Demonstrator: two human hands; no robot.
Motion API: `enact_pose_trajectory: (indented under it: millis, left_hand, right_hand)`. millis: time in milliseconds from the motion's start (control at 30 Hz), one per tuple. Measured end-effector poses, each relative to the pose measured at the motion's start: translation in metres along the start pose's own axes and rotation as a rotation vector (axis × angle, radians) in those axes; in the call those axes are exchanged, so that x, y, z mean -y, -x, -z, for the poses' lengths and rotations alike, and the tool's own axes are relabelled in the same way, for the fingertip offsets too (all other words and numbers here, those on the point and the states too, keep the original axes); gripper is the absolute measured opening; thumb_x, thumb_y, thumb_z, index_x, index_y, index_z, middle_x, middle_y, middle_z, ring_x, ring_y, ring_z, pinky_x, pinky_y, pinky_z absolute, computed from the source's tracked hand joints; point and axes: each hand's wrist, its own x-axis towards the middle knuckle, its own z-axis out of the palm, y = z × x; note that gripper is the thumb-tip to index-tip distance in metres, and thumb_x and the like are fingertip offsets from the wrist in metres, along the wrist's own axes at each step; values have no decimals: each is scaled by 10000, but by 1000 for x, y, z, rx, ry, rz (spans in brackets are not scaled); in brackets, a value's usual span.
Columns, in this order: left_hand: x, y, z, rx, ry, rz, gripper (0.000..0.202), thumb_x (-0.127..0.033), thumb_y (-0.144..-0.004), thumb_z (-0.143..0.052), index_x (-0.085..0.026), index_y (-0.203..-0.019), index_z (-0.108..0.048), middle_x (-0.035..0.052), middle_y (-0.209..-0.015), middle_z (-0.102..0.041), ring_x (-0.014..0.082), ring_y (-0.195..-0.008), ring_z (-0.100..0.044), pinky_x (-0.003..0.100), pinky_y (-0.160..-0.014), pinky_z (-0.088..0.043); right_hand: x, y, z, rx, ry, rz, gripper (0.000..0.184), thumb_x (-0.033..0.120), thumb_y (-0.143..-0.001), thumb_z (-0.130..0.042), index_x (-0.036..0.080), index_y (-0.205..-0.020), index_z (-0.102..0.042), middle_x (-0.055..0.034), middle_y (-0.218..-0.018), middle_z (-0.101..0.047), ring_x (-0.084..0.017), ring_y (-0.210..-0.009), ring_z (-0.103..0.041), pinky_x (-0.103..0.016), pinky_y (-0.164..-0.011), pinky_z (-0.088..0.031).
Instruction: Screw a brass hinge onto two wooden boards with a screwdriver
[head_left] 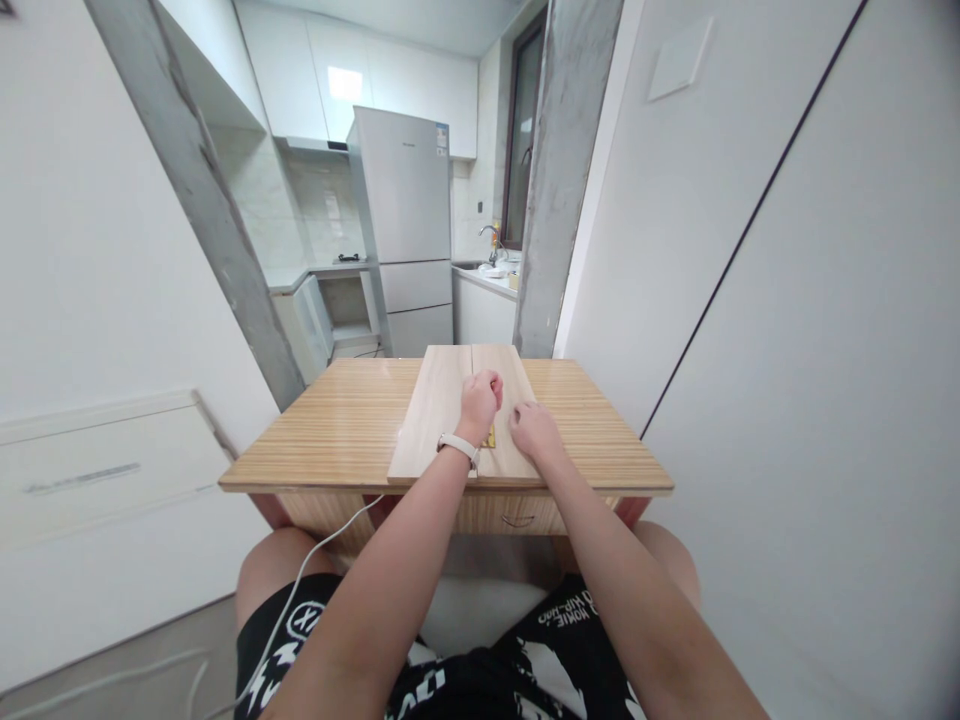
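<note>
Two pale wooden boards, a left board (424, 425) and a right board (501, 362), lie side by side on the table with a thin seam between them. A yellow metal piece, which looks like a hinge (490, 439), sits by the seam near the front and is partly hidden by my left wrist. My left hand (482, 396), with a white band on its wrist, is closed above the seam; anything in its fingers is hidden. Curled fingers bring my right hand (534, 428) onto the right board, just right of the yellow piece. What it holds, if anything, cannot be seen.
The wood-grain table (360, 400) has a drawer (487, 516) below its front edge, close to my knees. A white cable (322, 545) hangs at the left front. Beyond stand a grey fridge (409, 190) and a sink counter (484, 300). A white wall panel (750, 400) rises at right.
</note>
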Motion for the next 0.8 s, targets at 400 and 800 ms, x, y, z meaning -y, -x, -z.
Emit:
enact_pose_trajectory:
  millis: [400,800]
  left_hand:
    - [1,13,1,-75,-91,-209,320,-443,-1025,-558,-203,-815,-572,-1,-755,-588,136,-714,-537,264,-694,-417]
    - [1,6,0,-191,-30,-144,338,-252,-945,-423,-232,-608,-402,-25,-573,-432,137,-561,-415,286,-564,-320]
  right_hand:
    - [2,3,7,17,-9,-15,362,340,-1089,-453,173,-1157,-766,-168,-1245,-736,-279,-1221,-602,-351,-1097,-377]
    - [2,2,5,9,-8,-10,357,327,-1081,-461,161,-1141,-771,-169,-1222,-741,-276,-1199,-607,-345,-1076,-387]
